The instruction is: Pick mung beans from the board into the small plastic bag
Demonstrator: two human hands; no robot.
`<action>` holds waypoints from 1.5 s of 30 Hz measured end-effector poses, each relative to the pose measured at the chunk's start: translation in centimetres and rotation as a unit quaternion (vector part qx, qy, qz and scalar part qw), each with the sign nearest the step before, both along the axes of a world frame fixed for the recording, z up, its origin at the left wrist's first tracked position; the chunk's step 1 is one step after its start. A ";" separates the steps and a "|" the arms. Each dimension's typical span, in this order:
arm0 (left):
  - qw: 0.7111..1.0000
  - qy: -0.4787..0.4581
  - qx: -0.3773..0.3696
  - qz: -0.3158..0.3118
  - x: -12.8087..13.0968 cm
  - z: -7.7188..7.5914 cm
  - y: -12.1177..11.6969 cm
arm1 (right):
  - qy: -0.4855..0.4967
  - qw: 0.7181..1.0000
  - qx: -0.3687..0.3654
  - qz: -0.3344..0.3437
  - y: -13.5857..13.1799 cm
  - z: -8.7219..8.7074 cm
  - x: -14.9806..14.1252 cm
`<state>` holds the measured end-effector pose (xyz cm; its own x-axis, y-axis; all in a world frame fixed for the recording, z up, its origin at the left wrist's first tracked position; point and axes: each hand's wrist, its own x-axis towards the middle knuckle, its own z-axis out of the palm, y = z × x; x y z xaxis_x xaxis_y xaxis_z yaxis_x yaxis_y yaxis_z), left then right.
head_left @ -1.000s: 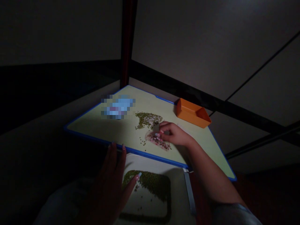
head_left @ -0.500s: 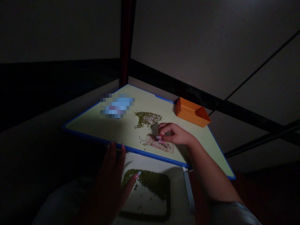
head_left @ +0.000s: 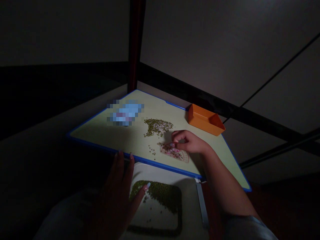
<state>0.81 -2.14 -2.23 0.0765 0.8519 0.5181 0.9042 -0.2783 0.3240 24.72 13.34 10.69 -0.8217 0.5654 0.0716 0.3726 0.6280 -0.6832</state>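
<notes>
My right hand [head_left: 185,141] is closed in a pinch on a clear, half-round protractor [head_left: 185,157], which lies at or just above the pale tabletop; whether it touches the surface I cannot tell. Small dark-green beans [head_left: 172,151] show on or through the protractor, with a few loose ones just left of it. Beyond it lies a scattered patch of the same beans [head_left: 158,126]. My left hand [head_left: 120,183] has its fingers apart, fingertips at the table's blue front edge and thumb over a white tray [head_left: 188,200] holding more green beans [head_left: 165,193].
The pale folding table [head_left: 100,133] has a blue rim and stands in a dim corner by the walls. An orange open box [head_left: 206,120] sits at its back right. A blurred-out light-blue item [head_left: 127,112] lies at the back left.
My right hand has shifted slightly to the right, and the protractor with it. The left hand has stayed in place.
</notes>
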 end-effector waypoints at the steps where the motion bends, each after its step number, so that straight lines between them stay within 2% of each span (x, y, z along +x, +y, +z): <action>1: 1.000 -0.001 0.001 0.000 0.0 0.0 0.0 | -0.004 1.000 -0.003 -0.005 0.0 0.0 0.1; 8: 1.000 0.001 0.005 0.002 0.1 -0.1 0.1 | -0.006 1.000 0.005 -0.028 0.3 0.0 0.5; 13: 1.000 -0.003 0.000 -0.001 0.1 0.1 0.2 | -0.002 1.000 -0.006 0.013 0.3 0.0 0.4; 18: 1.000 -0.005 0.002 -0.004 0.0 0.1 0.2 | 0.014 1.000 0.017 0.006 0.4 0.0 0.6; 22: 1.000 -0.005 -0.002 -0.001 0.1 0.2 0.1 | -0.011 1.000 0.018 0.016 0.4 0.0 0.6; 29: 1.000 -0.003 0.005 0.001 0.1 0.1 0.1 | -0.043 0.996 -0.006 0.073 0.2 0.2 0.3; 37: 1.000 -0.007 0.009 -0.005 0.1 0.1 0.0 | 0.012 0.996 0.088 0.032 0.0 0.2 0.0; 45: 1.000 -0.011 -0.010 -0.001 0.1 0.2 0.0 | -0.017 0.994 0.101 0.027 0.0 -0.2 -0.4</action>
